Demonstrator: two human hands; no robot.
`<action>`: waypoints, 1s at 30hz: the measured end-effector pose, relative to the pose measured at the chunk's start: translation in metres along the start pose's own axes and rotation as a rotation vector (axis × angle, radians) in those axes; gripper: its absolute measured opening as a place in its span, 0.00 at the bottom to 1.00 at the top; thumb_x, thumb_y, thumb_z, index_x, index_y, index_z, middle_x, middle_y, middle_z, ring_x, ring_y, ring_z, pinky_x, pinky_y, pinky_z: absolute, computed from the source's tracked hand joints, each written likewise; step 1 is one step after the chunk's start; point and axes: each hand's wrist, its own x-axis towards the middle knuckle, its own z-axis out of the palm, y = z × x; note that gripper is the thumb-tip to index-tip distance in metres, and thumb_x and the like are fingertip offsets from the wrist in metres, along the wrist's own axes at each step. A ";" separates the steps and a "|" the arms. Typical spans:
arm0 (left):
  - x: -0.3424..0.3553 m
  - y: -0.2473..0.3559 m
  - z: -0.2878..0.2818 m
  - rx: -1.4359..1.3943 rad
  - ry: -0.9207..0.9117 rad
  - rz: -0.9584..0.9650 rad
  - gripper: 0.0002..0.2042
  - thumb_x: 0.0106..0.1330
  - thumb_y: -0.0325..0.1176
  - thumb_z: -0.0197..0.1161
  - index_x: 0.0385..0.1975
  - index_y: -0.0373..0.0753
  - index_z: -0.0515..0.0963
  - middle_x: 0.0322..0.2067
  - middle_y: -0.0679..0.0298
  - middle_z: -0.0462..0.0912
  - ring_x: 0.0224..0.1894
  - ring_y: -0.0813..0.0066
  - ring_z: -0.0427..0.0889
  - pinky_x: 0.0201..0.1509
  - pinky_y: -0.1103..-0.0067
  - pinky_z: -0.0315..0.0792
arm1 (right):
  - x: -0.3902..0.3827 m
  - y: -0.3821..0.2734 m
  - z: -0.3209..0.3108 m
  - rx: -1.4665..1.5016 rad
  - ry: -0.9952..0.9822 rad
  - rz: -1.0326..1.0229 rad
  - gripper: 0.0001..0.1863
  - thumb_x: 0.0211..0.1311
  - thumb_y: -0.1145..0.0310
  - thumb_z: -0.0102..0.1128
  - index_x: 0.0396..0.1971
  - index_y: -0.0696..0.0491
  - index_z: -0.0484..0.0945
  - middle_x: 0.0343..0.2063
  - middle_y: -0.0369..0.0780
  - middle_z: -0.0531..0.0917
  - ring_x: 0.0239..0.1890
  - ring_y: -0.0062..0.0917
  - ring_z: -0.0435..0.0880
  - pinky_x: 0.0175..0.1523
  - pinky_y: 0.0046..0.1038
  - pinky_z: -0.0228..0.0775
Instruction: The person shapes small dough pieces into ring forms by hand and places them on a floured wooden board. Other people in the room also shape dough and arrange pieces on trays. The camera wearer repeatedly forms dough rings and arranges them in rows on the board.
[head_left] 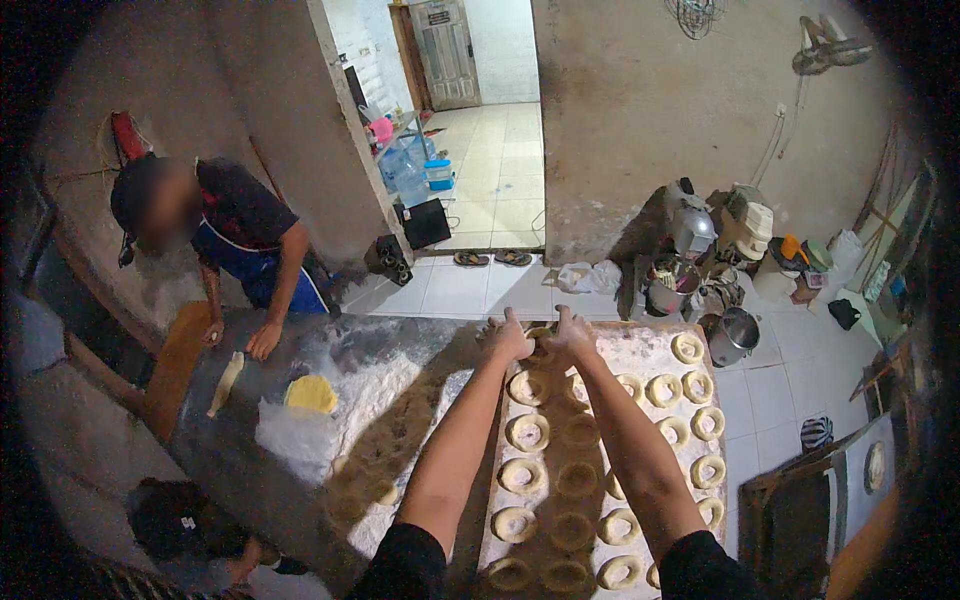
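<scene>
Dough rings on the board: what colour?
The dough rings are pale creamy yellow where lit, best seen in the head view.

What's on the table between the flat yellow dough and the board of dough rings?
The head view shows scattered white powder, probably flour, between the yellow dough and the board, partly shadowed, with the left forearm stretched above.

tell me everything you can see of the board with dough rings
The board is long and straight-edged, its material hard to tell under a pale dusting that looks like flour. It appears to lie flat, bearing rows of pale dough rings. Shadow darkens part of it; its near end is out of view. The left hand and right hand are at its far end; contact is unclear.
</scene>
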 end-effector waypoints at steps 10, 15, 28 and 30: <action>0.004 -0.031 0.025 -0.265 0.284 0.197 0.42 0.50 0.46 0.66 0.63 0.44 0.49 0.60 0.40 0.58 0.63 0.41 0.58 0.62 0.50 0.57 | -0.042 -0.032 -0.013 -0.002 0.243 -0.115 0.38 0.45 0.57 0.66 0.56 0.53 0.61 0.40 0.53 0.77 0.41 0.48 0.76 0.45 0.44 0.69; -0.117 -0.127 0.007 -0.631 0.485 0.272 0.27 0.58 0.34 0.58 0.59 0.43 0.59 0.49 0.42 0.70 0.51 0.41 0.69 0.52 0.59 0.66 | -0.128 -0.121 -0.007 0.366 0.125 -0.468 0.20 0.52 0.69 0.59 0.47 0.57 0.70 0.29 0.48 0.80 0.32 0.40 0.80 0.37 0.36 0.71; -0.268 -0.414 0.089 -0.872 0.540 -0.180 0.17 0.66 0.37 0.54 0.50 0.36 0.65 0.39 0.54 0.74 0.36 0.62 0.77 0.42 0.68 0.71 | -0.223 -0.313 0.206 -0.028 -0.130 -0.924 0.17 0.54 0.59 0.59 0.37 0.57 0.77 0.32 0.47 0.80 0.35 0.45 0.78 0.44 0.37 0.71; -0.247 -0.427 0.125 -0.749 0.671 -0.120 0.22 0.67 0.41 0.54 0.54 0.32 0.63 0.44 0.51 0.74 0.43 0.58 0.78 0.47 0.68 0.72 | -0.242 -0.345 0.164 0.081 -0.385 -0.759 0.17 0.54 0.58 0.60 0.36 0.57 0.76 0.31 0.47 0.80 0.35 0.45 0.78 0.43 0.38 0.71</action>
